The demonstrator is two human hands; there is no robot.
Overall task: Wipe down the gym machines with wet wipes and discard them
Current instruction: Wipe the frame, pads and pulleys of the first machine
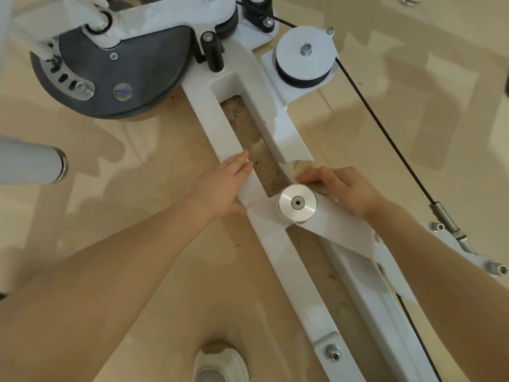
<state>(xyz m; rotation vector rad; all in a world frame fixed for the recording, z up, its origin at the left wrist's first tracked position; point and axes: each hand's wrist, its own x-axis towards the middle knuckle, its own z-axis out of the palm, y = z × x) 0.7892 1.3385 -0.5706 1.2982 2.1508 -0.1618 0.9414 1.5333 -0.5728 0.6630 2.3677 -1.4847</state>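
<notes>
Wiping is under way on the low white frame (278, 244). The right hand (341, 188) presses a crumpled wipe (296, 168) under curled fingers against the far rail. The left hand (223, 186) lies flat, fingers straight, bracing the near rail. The next stroke probably has to skirt the metal cap (297, 203) between the hands; the cable (385, 133) runs beyond the right hand.

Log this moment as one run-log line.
stage: wiping machine base | left hand: flat on white frame rail | right hand: presses wet wipe on rail beside silver bolt cap | discard: not yet
</notes>
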